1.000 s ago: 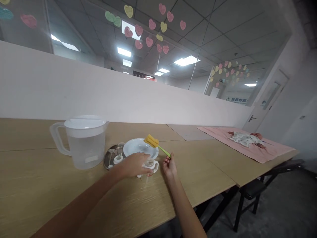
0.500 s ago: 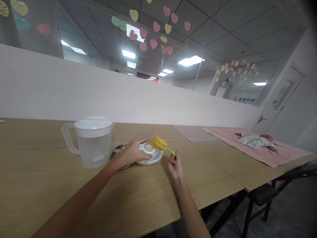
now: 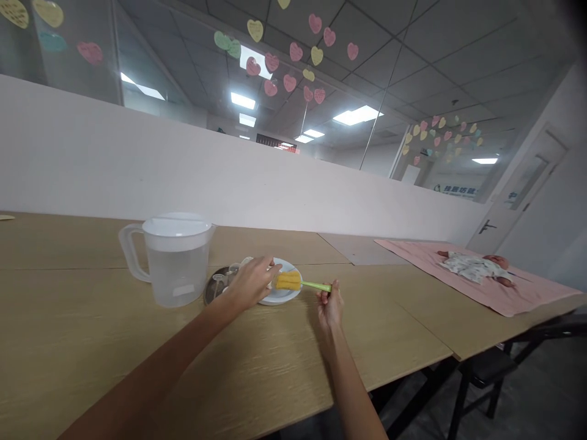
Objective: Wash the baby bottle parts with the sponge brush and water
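Note:
My right hand pinches the green handle of a bottle brush with a yellow sponge head. The sponge head lies level over the white bowl and points at my left hand. That hand is closed over the bowl around a small white part, mostly hidden by the fingers. A clear pitcher of water with a white lid stands to the left. Between pitcher and bowl sits a metal tray with small clear bottle parts.
The wooden table runs along a white partition wall. At the far right a baby doll lies on a pink cloth. A dark chair stands under the table's right end.
My left hand lifted the small white handled piece from the table to above the bowl. My right hand lowered the brush from slanted upward to level, bringing the sponge head against my left hand.

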`<state>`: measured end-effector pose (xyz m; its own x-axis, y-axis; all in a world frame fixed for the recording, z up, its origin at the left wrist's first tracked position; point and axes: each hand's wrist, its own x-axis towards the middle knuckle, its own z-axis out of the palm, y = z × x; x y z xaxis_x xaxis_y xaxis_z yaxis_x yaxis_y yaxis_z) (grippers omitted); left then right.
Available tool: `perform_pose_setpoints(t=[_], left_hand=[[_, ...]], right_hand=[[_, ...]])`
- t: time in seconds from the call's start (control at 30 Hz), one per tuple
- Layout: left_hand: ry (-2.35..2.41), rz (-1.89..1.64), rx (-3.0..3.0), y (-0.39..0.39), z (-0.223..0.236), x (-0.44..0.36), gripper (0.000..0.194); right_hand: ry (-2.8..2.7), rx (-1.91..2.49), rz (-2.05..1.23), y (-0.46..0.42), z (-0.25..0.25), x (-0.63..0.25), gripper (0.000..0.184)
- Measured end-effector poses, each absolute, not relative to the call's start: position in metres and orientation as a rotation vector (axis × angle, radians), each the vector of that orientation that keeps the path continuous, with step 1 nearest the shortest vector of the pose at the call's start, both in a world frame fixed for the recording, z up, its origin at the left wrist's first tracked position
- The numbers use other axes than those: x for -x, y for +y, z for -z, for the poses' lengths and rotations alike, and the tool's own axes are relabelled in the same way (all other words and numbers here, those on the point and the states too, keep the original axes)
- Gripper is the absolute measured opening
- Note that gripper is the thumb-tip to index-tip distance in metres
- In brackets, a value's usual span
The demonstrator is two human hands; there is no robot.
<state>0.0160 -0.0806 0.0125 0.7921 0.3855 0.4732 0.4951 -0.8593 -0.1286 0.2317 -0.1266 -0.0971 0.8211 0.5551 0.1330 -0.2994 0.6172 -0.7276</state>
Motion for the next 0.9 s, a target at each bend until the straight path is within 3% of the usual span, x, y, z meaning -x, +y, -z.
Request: perform_pose_setpoints(t=[0.17, 0.47, 0.7, 0.9], left_hand=[[-0.669, 0.570, 2.652, -0.079, -0.011, -0.017, 0.041], [-0.656, 0.571, 2.647, -0.078, -0.004, -0.020, 0.039], [-0.688, 0.652, 2.572, -0.071, -0.001, -0.024, 0.037], [-0.848, 0.606, 2.521, -0.058, 0.005, -0.017, 0.039]], right_hand=[[-0.424, 0.768, -0.505, -0.124, 0.098, -0.227, 0.046], [-0.706, 0.880, -0.784, -0.124, 0.097, -0.209, 0.050], [-0.363, 0.797, -0.592, -0.118, 0.107, -0.231, 0.031], [-0.181, 0.844, -0.399, -0.120, 0.122, -0.257, 0.031]])
